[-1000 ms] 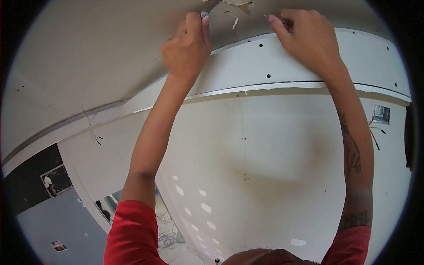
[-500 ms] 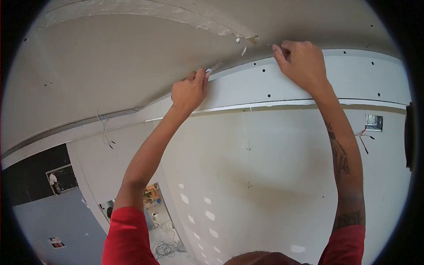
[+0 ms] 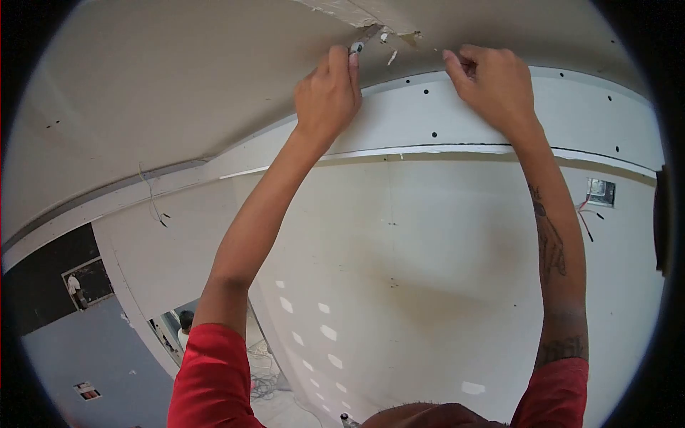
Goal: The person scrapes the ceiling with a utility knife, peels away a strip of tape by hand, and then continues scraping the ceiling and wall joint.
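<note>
My left hand (image 3: 328,91) is raised to the ceiling, closed round a utility knife (image 3: 358,47) whose thin blade points up and right. The blade's tip meets the torn end of a rough whitish strip (image 3: 349,11) on the ceiling. Beside the tip, a ragged loose flap (image 3: 410,39) and a small dangling shred (image 3: 392,57) hang down. To the right, my right hand (image 3: 496,85) is curled just under the ceiling, in front of the white boxed beam (image 3: 399,118). Its thumb and fingers are drawn together; anything between them is hidden.
Below the beam stands a wall board (image 3: 428,235) with white filler patches. An open electrical box (image 3: 601,192) with loose wires sits at right; more wires (image 3: 152,200) hang at left. Through a doorway show a person (image 3: 185,321) and coiled cable (image 3: 264,385) on the floor.
My left hand has moved up and right with the utility knife, bringing its blade to the torn strip. My right hand stays almost in place. The view has tilted slightly.
</note>
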A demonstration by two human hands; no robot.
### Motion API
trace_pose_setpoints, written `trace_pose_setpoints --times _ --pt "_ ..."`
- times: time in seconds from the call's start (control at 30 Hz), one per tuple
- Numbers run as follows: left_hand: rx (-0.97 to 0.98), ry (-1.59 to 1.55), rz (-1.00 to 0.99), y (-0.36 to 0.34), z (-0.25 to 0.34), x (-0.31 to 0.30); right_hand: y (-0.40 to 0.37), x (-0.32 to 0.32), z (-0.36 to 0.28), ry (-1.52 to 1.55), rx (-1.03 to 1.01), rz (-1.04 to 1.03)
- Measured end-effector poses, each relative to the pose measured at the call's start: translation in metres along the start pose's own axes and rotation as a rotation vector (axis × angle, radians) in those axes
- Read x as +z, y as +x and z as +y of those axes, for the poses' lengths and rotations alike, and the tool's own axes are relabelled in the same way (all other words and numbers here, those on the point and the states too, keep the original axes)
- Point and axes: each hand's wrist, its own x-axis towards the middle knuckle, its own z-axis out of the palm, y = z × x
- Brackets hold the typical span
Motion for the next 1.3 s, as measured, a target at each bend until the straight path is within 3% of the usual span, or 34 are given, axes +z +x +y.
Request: trace_pose_setpoints --times 0.23,0.53,0.63,0.8,1.03,1.13,1.23,1.3 --pt "0.103 0.067 0.091 0.003 -0.01 0.015 -0.001 0.001 0.0 -0.009 -0.013 0.028" --pt "0.18 0.152 -0.05 0.011 -0.017 -0.006 -0.002 0.002 0.0 0.024 -0.014 0.042" --pt "0.247 0.173 -0.053 0.014 -0.023 -0.008 0.001 -0.005 -0.003 -0.02 0.019 -0.043" --pt "0.234 0.151 -0.007 0.014 -0.022 -0.008 0.0 0.001 0.001 0.047 -0.025 0.045" --pt "0.211 0.208 0.054 0.008 -0.017 0.002 0.0 -0.002 0.002 0.0 -0.003 -0.008" --pt "0.211 0.31 0.02 0.009 -0.014 0.002 -0.001 -0.003 -0.003 0.016 -0.052 0.058" --pt "0.226 0.288 0.018 0.012 -0.014 0.0 -0.002 -0.007 -0.011 0.029 0.05 -0.008" --pt "0.237 0.31 -0.026 0.014 -0.014 -0.004 -0.002 -0.002 -0.005 0.005 -0.024 0.046"
